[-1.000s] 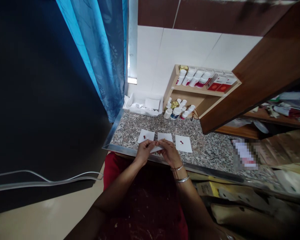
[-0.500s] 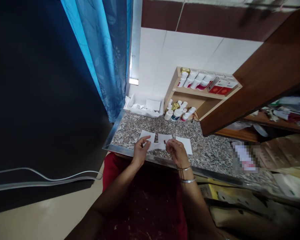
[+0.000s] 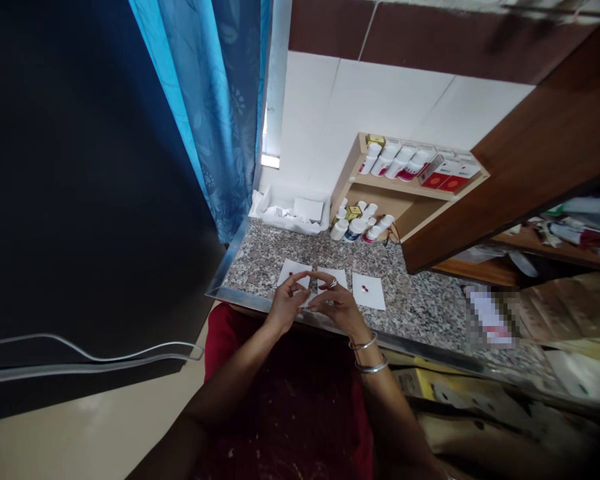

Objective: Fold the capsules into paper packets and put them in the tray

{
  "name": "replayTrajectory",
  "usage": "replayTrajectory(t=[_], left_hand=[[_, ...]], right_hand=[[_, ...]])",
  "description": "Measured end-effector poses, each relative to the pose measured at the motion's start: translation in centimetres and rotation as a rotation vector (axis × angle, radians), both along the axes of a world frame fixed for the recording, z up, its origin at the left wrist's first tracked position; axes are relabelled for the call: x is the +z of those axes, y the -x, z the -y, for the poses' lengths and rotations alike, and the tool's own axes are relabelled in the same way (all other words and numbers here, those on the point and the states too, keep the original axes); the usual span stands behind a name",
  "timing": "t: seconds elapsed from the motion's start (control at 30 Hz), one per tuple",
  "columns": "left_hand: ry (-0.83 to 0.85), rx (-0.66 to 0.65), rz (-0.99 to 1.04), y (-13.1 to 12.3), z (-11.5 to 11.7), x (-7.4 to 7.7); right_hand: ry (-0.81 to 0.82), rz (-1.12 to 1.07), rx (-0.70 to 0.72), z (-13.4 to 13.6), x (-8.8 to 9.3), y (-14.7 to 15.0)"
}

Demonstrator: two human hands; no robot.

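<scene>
My left hand [image 3: 286, 307] pinches a small piece of white paper [image 3: 307, 300] at the counter's front edge. Facing it, my right hand [image 3: 341, 305] has curled fingers and grips the same paper from the other side; the forefingers of both hands nearly meet. Behind my hands lie a left white paper square [image 3: 291, 265] and a middle paper square [image 3: 341, 275], both partly hidden. A right paper square [image 3: 375, 300] lies beside my right hand with a few dark red and pale pills [image 3: 365, 289] on it. A dark pill shows on the left square.
A white plastic tray [image 3: 326, 217] with papers stands at the back of the granite counter [image 3: 265, 243]. Right of it, a small wooden shelf [image 3: 410, 187] holds several white bottles and red-and-white boxes. A blue curtain [image 3: 225, 120] hangs at left; stacked brown boxes [image 3: 565, 307] are at right.
My right hand has moved left to meet my left hand at the paper. Pills now show on the right paper square. The view has shifted slightly.
</scene>
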State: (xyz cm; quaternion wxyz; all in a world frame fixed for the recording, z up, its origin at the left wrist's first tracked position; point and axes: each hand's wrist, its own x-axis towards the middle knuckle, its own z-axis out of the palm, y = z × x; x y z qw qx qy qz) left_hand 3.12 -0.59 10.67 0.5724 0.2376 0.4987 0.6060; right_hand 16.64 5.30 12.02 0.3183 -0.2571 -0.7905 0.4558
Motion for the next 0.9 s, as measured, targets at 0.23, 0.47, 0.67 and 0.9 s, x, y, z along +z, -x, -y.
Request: replayTrajectory(t=[0.23, 0.47, 0.67, 0.9], left_hand=[[-0.022, -0.135, -0.156, 1.1, -0.4, -0.5], [-0.136, -0.291, -0.447, 1.9, -1.0, -1.1], [-0.235, -0.262, -0.623, 1.8, -1.2, -1.2], [-0.191, 0.113, -0.586, -0.6, -0.8, -3.0]], right_hand=[[0.399, 0.01, -0.005, 0.4, -0.8, 0.3], [0.794, 0.051, -0.02, 0.4, -1.6, 0.5], [0.935, -0.178, -0.22, 1.3, -2.5, 0.8], [0.581, -0.281, -0.605, 4.0, -5.5, 3.0]])
